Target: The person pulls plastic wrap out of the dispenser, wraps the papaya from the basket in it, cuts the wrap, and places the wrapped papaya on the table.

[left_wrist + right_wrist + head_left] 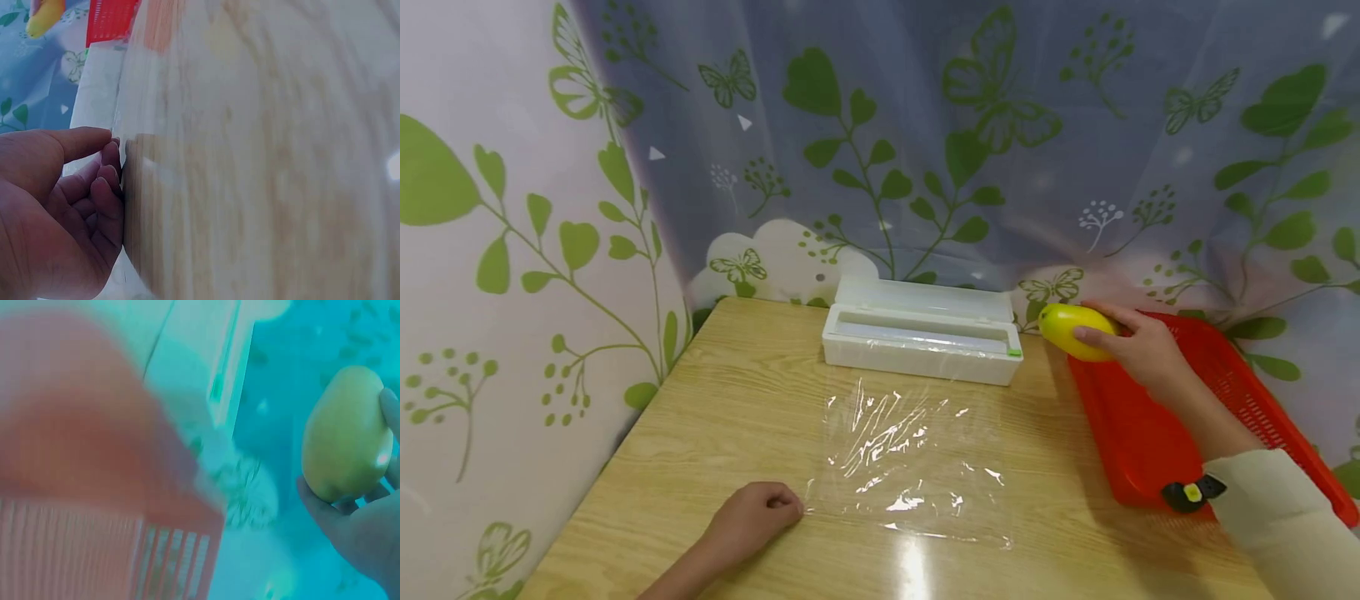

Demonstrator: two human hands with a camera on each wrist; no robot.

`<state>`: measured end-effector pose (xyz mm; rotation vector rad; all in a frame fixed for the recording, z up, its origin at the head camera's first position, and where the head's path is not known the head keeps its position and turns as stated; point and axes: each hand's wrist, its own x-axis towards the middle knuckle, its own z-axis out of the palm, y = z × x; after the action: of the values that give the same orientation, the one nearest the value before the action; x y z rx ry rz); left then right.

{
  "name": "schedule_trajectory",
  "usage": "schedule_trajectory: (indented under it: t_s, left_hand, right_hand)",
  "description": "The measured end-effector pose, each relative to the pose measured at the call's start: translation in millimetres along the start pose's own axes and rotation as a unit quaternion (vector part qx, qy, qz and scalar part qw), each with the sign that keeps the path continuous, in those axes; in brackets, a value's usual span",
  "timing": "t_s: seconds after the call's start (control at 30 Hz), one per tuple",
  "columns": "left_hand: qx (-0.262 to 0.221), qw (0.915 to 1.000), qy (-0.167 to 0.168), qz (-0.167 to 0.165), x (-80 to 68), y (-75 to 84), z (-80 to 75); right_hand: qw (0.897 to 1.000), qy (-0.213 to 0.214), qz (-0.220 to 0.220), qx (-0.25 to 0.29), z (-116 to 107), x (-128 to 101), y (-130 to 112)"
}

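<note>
Behind everything we see the leaf-patterned curtain, and in front of it the wood-grained counter, our working surface. The red basket lies on its right side. Clear film runs from the white box, whose lid is raised, and lies creased over the counter towards us. Of our two hands, the left hand rests low with fingers curled at the film's near left corner and seems to pinch it, though film so clear is hard to make out there. The right hand grasps the yellow fruit, thumb on the near side, holding it up by the basket's far left corner. To do this carry well, we should lift the fruit clear of the rim, wrap the fingers round it firmly, since its smooth skin may slip, and hold our sleeve off the basket. Meanwhile, a light, steady hold at the corner should suit the film best, as a tug could crease it further.
</note>
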<state>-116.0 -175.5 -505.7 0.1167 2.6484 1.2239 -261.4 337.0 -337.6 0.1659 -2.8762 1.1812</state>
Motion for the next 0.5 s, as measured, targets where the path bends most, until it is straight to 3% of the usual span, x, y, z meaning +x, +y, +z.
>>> schedule_trajectory:
  t_s: [0.2, 0.5]
  left_hand:
    - [-0.005, 1.0, -0.001, 0.004, 0.0, -1.8, -0.8]
    - [-0.002, 1.0, -0.001, 0.0, 0.1, 2.3, -1.6]
  right_hand:
    - [0.999, -0.01, -0.021, 0.042, 33, -11, -27]
    - [0.998, -0.029, -0.047, 0.034, 80, -19, -45]
